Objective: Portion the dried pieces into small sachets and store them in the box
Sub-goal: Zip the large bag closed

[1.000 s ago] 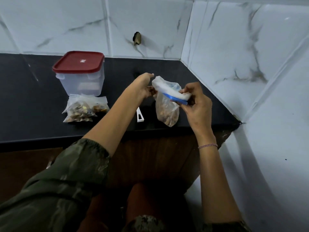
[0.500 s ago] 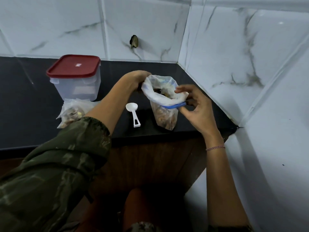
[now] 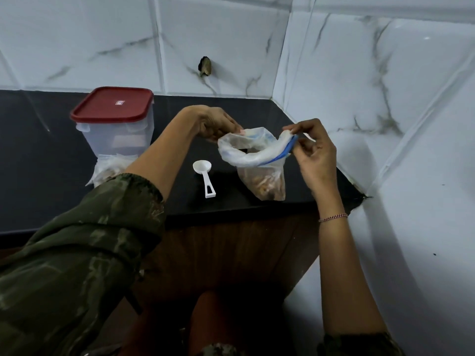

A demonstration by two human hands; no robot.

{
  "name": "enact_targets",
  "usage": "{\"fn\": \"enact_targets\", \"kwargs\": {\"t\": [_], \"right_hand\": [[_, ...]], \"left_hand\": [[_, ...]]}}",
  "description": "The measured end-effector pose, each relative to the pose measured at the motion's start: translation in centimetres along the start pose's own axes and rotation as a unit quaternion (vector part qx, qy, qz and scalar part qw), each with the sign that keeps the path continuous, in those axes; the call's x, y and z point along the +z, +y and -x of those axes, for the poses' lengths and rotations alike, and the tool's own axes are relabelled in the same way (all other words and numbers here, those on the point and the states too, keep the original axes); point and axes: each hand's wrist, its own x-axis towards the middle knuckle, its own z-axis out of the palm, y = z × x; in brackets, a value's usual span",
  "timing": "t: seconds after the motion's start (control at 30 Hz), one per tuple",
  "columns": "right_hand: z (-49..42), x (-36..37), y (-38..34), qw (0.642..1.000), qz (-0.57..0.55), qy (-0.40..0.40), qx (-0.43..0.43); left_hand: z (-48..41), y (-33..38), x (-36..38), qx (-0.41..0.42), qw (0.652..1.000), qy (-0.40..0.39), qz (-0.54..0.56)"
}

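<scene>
Green camo sleeve [image 3: 84, 240]: closest thing to the camera, on the left arm. It crosses the front-left of the shot and covers part of what's behind it.
Bracelet [image 3: 332, 217]: thin one on the right wrist, just in front of the counter edge.
Counter [image 3: 38, 163]: black top, everything sits on it.
Zip bag [image 3: 253, 156]: hanging between both hands near the counter's front edge, mouth gaping wide. Can't tell if its bottom actually touches the top.
Dried pieces [image 3: 266, 185]: bunched in the bag's lower end, straight below the fingers.
Key relation: the open mouth's long axis runs left to right, hand to hand, with the blue zip strip [image 3: 284, 152] on the right-hand end.
Left hand [image 3: 216, 124]: fingers curled, pinching the far-left rim.
Right hand [image 3: 317, 160]: thumb and fingers pinching the strip end.
Scoop [image 3: 206, 179]: white, lying flat just left of the bag with its handle towards the person. It's nearer the left hand, so I'd guess that hand goes for it.
Sachets [image 3: 108, 170]: filled ones in front of the box, half hidden by the left forearm.
Box [image 3: 115, 137]: well left of the bag, and its red lid [image 3: 111, 105] is on, so it needs opening before anything goes in.
Tiled wall [image 3: 231, 34]: right behind it all, with a dark hole [image 3: 204, 66].
</scene>
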Motion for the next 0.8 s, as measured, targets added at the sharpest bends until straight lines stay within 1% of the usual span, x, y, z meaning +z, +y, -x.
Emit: {"fn": "enact_targets", "kwargs": {"t": [0.07,0.13,0.17,0.2,0.23,0.27,0.3,0.37,0.5,0.53,0.6,0.7,0.73,0.8], "right_hand": [[-0.6,-0.1,0.2,0.998,0.032,0.054,0.030],[-1.2,-0.5,0.6,0.987,0.073,0.090,0.109],[-1.5,-0.8,0.7,0.978,0.098,0.087,0.161],[-1.7,-1.1,0.7,0.967,0.129,0.066,0.211],[-1.8,-1.4,1.0,0.957,0.161,0.044,0.236],[-1.9,-1.7,1.1,0.952,0.171,0.028,0.251],[-2.0,-2.0,1.3,0.953,0.156,0.023,0.260],[-2.1,-2.0,1.3,0.952,0.084,0.018,0.295],[-2.6,-1.9,0.8,0.926,-0.053,0.019,0.374],[-2.8,-1.9,0.6,0.923,-0.072,0.017,0.379],[-3.4,-1.5,0.6,0.934,-0.060,0.014,0.353],[-4.4,-1.5,1.4,0.957,0.031,0.050,0.283],[-4.9,-1.7,1.9,0.960,0.073,0.067,0.263],[-5.7,-2.3,2.2,0.957,0.169,0.076,0.222]], "left_hand": [[0.2,0.1,0.0,-0.007,1.000,0.010,-0.020],[-0.1,0.0,0.1,-0.007,0.999,0.033,-0.040],[-0.2,0.0,0.1,-0.006,0.998,0.043,-0.049],[-0.3,0.0,0.3,-0.005,0.997,0.051,-0.057],[-0.4,0.0,0.5,-0.003,0.996,0.059,-0.065],[-0.5,0.0,0.6,0.000,0.995,0.069,-0.073],[-0.5,0.0,0.7,0.003,0.994,0.077,-0.081],[-0.4,-0.1,0.8,0.010,0.992,0.092,-0.091],[-0.3,-0.3,1.3,0.022,0.987,0.119,-0.108],[-0.3,-0.3,1.4,0.024,0.984,0.130,-0.116],[-0.3,-0.4,1.8,0.028,0.980,0.149,-0.128],[-0.2,-0.4,1.6,0.046,0.979,0.169,-0.108],[0.0,-0.3,1.3,0.048,0.981,0.169,-0.078],[0.6,-0.1,0.6,0.037,0.989,0.140,0.036]]}}
